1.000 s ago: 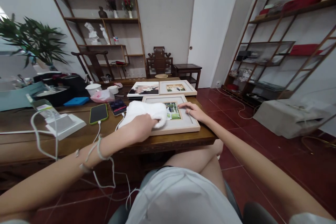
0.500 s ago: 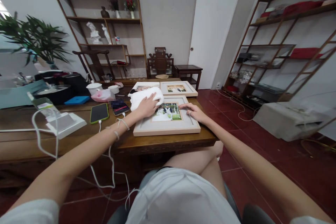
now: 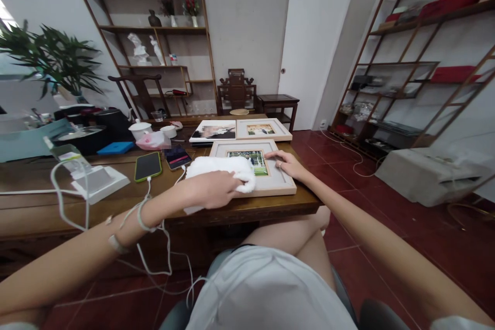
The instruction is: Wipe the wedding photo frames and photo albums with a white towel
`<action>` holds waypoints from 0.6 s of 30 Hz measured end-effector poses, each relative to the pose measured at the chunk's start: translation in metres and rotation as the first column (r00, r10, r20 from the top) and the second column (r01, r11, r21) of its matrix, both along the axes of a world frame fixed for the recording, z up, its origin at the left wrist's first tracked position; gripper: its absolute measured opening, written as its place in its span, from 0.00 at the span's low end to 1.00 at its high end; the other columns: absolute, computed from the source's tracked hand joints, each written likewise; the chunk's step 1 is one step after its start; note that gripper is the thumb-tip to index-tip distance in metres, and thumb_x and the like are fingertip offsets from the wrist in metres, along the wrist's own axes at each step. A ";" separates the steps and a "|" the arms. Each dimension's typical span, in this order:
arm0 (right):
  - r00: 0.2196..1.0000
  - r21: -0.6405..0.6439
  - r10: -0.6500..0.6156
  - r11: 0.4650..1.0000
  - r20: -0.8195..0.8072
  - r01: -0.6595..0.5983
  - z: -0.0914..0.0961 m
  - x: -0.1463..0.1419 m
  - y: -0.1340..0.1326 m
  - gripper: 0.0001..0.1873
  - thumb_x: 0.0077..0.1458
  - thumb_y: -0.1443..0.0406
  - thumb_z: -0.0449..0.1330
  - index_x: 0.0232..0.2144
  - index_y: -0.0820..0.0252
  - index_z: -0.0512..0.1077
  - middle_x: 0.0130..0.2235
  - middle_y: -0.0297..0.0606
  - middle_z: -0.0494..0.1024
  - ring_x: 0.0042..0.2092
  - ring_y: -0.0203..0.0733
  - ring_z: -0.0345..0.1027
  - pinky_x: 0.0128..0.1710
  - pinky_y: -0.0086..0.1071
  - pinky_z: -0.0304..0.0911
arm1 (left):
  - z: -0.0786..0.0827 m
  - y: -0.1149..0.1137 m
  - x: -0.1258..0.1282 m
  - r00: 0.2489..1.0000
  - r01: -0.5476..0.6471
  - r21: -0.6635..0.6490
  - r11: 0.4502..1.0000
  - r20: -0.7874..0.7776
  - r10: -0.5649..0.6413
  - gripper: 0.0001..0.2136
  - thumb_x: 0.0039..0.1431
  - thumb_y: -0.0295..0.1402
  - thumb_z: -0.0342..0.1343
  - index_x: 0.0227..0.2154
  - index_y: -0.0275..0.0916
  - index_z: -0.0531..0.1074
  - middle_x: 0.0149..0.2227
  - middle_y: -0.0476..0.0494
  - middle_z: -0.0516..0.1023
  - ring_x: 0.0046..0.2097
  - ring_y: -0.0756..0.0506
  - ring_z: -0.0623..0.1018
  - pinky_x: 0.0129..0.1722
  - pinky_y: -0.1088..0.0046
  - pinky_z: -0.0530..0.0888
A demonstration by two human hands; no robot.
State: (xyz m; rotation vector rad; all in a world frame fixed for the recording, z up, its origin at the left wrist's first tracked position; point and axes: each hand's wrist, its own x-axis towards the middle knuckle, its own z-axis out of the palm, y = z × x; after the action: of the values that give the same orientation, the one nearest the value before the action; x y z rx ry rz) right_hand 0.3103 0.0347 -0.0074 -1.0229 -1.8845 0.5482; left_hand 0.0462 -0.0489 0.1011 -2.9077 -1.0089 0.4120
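A light wood picture frame [image 3: 284, 189] with a pale mat and a green outdoor photo [image 3: 260, 166] lies flat at the front edge of the table. My left hand [image 3: 216, 189] grips a white towel [image 3: 216, 166], bunched over the frame's left and lower part and covering some of the photo. My right hand [image 3: 289, 166] rests on the frame's right side. Its index finger is stretched out to the photo's upper right edge, with the other fingers partly bent and nothing held.
Behind lie a second framed photo [image 3: 270, 136] and a black-and-white picture [image 3: 212, 130]. Two phones, one in a green-edged case [image 3: 148, 166], a blue box [image 3: 117, 147], a white stand [image 3: 101, 185] and white cables [image 3: 167, 247] occupy the left side.
My left hand and the towel have moved from the frame's upper left towards me, down to its lower edge. The right hand has stayed in place.
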 end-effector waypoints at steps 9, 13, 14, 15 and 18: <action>0.998 -0.054 0.017 0.998 -0.060 -0.020 0.002 -0.001 -0.001 0.25 0.38 0.77 0.50 0.38 0.56 0.73 0.45 0.35 0.76 0.50 0.43 0.66 0.55 0.43 0.55 | -0.042 0.054 0.014 0.988 -0.017 0.116 0.993 0.151 -0.001 0.18 0.64 0.37 0.36 0.51 0.40 0.64 0.60 0.38 0.58 0.63 0.39 0.52 0.55 0.57 0.58; 0.985 -0.148 0.022 0.988 -0.172 -0.048 0.004 -0.001 -0.002 0.26 0.38 0.77 0.51 0.41 0.58 0.72 0.49 0.37 0.74 0.53 0.44 0.64 0.55 0.42 0.56 | -0.053 0.109 0.019 0.966 -0.129 0.184 0.974 0.243 0.082 0.20 0.64 0.39 0.35 0.53 0.37 0.62 0.62 0.36 0.53 0.64 0.38 0.46 0.57 0.54 0.53; 0.981 -0.155 0.024 0.986 -0.193 -0.055 0.004 -0.001 -0.002 0.26 0.38 0.77 0.52 0.41 0.58 0.72 0.49 0.38 0.73 0.53 0.44 0.64 0.55 0.42 0.56 | -0.054 0.118 0.021 0.964 -0.135 0.185 0.973 0.252 0.085 0.20 0.64 0.38 0.34 0.52 0.36 0.62 0.62 0.36 0.53 0.64 0.38 0.46 0.57 0.54 0.53; 0.978 -0.156 0.025 0.986 -0.209 -0.058 0.004 -0.001 -0.002 0.25 0.38 0.76 0.53 0.42 0.58 0.72 0.50 0.38 0.73 0.54 0.44 0.64 0.55 0.42 0.56 | -0.053 0.125 0.022 0.965 -0.130 0.181 0.975 0.250 0.082 0.20 0.64 0.37 0.34 0.52 0.36 0.63 0.62 0.36 0.54 0.64 0.38 0.46 0.57 0.55 0.53; 0.972 -0.156 0.015 0.986 -0.234 -0.053 0.005 -0.001 -0.002 0.24 0.38 0.76 0.54 0.41 0.58 0.72 0.49 0.39 0.73 0.54 0.45 0.64 0.55 0.42 0.56 | -0.050 0.127 0.025 0.978 -0.083 0.148 0.986 0.202 0.052 0.19 0.64 0.35 0.34 0.50 0.36 0.65 0.61 0.38 0.56 0.64 0.38 0.47 0.57 0.55 0.53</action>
State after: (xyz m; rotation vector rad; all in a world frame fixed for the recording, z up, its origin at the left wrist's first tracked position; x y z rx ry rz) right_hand 0.3091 0.0323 -0.0025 -0.9844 -1.6742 0.8158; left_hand 0.0708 0.0784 0.0513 -2.8218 -1.1118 0.0424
